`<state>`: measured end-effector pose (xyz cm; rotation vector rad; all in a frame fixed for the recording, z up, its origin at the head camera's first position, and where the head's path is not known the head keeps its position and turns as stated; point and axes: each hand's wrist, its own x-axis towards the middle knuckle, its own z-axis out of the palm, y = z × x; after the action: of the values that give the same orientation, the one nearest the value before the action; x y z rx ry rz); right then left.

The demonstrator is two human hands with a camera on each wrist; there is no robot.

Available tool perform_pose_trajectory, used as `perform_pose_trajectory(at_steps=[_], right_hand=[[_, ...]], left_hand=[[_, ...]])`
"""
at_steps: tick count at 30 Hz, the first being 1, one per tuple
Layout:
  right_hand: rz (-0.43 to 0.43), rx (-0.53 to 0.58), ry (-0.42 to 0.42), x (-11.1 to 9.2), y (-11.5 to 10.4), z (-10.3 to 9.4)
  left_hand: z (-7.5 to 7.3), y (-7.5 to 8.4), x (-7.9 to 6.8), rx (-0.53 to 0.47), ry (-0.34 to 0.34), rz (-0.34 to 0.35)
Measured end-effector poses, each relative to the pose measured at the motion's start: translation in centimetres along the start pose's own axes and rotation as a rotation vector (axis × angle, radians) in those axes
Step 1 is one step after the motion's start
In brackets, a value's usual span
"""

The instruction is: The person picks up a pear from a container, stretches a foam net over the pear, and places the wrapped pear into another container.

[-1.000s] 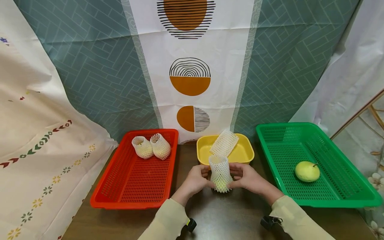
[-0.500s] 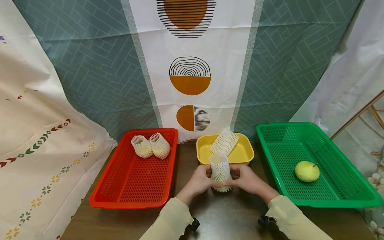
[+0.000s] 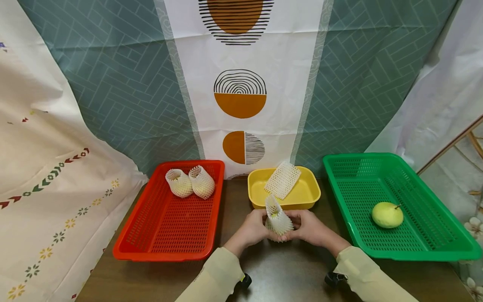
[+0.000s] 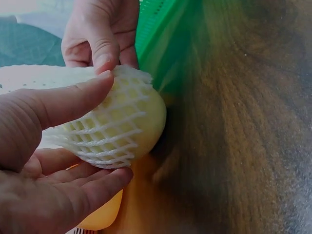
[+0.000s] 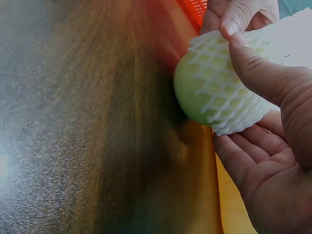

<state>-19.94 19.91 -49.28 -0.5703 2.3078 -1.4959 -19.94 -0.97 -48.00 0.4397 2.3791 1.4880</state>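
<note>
Both hands hold a pear point(image 4: 157, 114) in a white foam net sleeve point(image 3: 281, 222), in front of the yellow basin. The sleeve covers most of the pear, and the rounded bottom end stays bare in both wrist views. My left hand point(image 3: 253, 227) grips its left side, thumb across the net and fingers beneath in the left wrist view. On the other side my right hand point(image 3: 314, 227) grips it the same way. The two thumb tips meet on the near side of the net. In the head view the sleeve's loose top stands up, leaning left, with a bit of the pear showing inside.
A red basket point(image 3: 166, 247) at left holds two net-wrapped pears point(image 3: 190, 183). The yellow basin point(image 3: 256, 188) behind the hands has a flat foam net point(image 3: 283, 180) in it. At right a green basket point(image 3: 351, 226) holds a bare pear point(image 3: 387, 215). A patterned cloth hangs behind.
My thumbs have come together over the net from its two sides. The pear and sleeve have tipped, so the sleeve's upright top now leans left and its lower edge faces more to the right.
</note>
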Motion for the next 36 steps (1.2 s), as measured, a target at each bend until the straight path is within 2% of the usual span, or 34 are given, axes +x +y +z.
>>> perform_pose_trajectory(at_steps=[14, 19, 24, 31, 36], right_hand=[[0.018, -0.057, 0.003, -0.1, 0.5, 0.2], [0.02, -0.033, 0.007, 0.0, 1.1, 0.3], [0.018, -0.071, 0.039, -0.3, 1.2, 0.1], [-0.022, -0.093, 0.112, -0.4, 0.0, -0.2], [-0.006, -0.166, 0.12, -0.3, -0.4, 0.3]], left_hand=[[0.4, 0.0, 0.1, 0.093, 0.007, -0.032], [0.7, -0.1, 0.2, 0.137, 0.015, -0.037], [0.4, -0.2, 0.1, 0.119, -0.013, -0.007], [-0.7, 0.2, 0.0, 0.05, -0.04, 0.064], [-0.3, 0.1, 0.3, 0.115, -0.028, 0.061]])
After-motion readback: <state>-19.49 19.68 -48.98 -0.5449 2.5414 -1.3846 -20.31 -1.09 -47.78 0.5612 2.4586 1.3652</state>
